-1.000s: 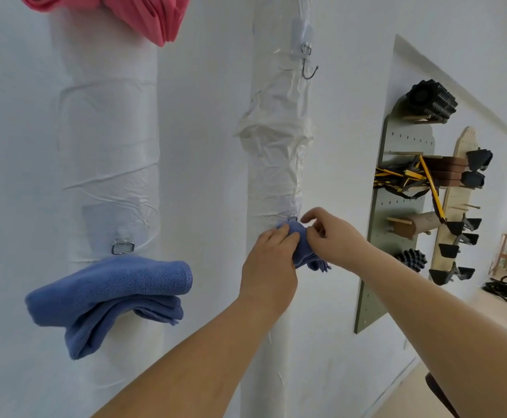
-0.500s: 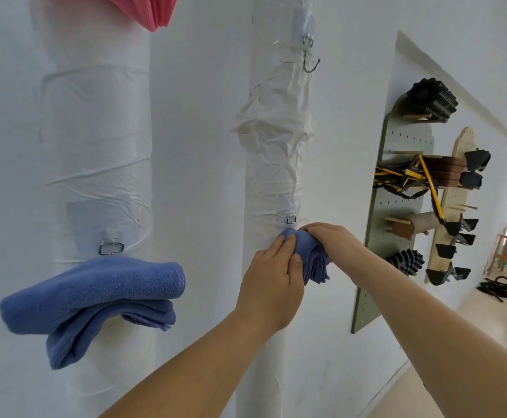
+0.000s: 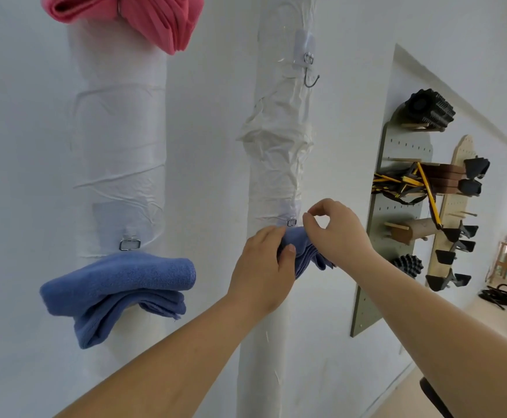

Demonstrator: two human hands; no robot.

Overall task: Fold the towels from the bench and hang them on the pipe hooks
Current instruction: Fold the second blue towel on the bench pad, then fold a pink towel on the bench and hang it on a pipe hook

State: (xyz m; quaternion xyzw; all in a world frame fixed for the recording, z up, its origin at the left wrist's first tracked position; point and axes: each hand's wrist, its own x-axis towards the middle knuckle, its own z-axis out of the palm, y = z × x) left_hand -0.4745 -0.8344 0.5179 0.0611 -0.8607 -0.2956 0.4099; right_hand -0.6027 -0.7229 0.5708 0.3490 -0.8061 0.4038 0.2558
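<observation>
Head view: hanging small blue towel on lower hook of right wrapped pipe. Left hand pinching towel's folded bundle, thumb in front, fingers curled round its left side, pressing it against pipe just under hook. Right hand hovering just right of hook, thumb and forefinger curled into a ring, apparently touching nothing; heel of hand overlapping towel's right edge, contact unclear. Whether cloth is caught on hook: cannot tell, hook tip hidden.

Judging towel soft, light, floppy, fuzzy rather than slippery; folds likely slumping open if released early. Best gripping at top fold near hook, keeping layers pinched together, then draping fold over prong.

Already hanging: larger blue towel under clip hook on left pipe, pink towel higher up. Upper hook on right pipe bare.
</observation>
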